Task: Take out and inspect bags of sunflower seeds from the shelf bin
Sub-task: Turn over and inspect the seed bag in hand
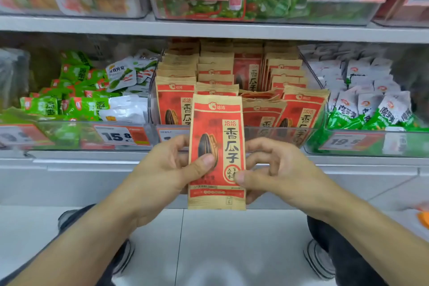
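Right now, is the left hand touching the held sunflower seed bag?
Touching. The head view shows the left hand with its thumb pressed on the front of the sunflower seed bag.

One sunflower seed bag (217,151) out of the bin, in two hands: left hand (167,169), right hand (278,169). Many more seed bags (232,72) in four rows, too overlapped to count. Five clear bins; five price tags.
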The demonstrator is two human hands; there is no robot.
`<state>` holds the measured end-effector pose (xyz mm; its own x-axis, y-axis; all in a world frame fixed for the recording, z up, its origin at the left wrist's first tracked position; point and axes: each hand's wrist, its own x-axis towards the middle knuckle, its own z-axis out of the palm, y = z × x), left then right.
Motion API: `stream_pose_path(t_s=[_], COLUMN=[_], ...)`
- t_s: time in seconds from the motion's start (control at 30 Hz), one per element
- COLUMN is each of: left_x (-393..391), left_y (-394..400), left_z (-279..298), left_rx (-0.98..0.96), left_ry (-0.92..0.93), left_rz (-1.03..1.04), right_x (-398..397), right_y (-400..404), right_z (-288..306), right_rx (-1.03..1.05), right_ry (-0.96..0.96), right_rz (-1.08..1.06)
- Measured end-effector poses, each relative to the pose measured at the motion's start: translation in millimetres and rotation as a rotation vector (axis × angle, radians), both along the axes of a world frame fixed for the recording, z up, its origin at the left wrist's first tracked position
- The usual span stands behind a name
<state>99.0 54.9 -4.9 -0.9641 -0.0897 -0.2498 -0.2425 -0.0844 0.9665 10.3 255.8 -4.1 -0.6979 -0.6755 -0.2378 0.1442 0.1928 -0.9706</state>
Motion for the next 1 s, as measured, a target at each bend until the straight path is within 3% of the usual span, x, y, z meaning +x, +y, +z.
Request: stream_pose_path(t_s=[0.3, 0.47, 0.57, 0.67, 0.77, 0.9, 1.0], left_x=[9.2, -1.6, -1.9, 4.1, 13.4, 11.3, 6.8], left_y=[6.2, 10.2, 15.4, 29.1, 39.8, 43.0, 44.5], left_z=[-13.7, -18.6, -24.0, -35.8, -45.4, -51.7, -54.7], left_rx=[-0.041, -0.075, -0.260, -0.316, -0.434, -0.550, -0.585], left_ry=[-0.008, 0.009, 0.125, 0.148, 0.192, 0.217, 0.217], left_rz=[0.084, 0.305, 0.289, 0.198, 0.125, 0.042, 0.000], right_x=[2.5, 3.7, 11.0, 21.4, 35.7, 46.9, 47.2], right_y=[-4.0, -0.5, -1.8, -7.7, -10.4, -10.5, -10.2], right_z=[-14.8, -18.3, -25.8, -34.8, -49.2, -55.4, -48.9], right_rx=[0.129, 0.077, 0.086, 0.041, 0.044, -0.033, -0.041], right_ry=[0.133, 0.026, 0.099, 0.193, 0.056, -0.309, -0.367], right_rz=[0.092, 0.071, -0.136, -0.322, -0.299, -0.292, -0.264])
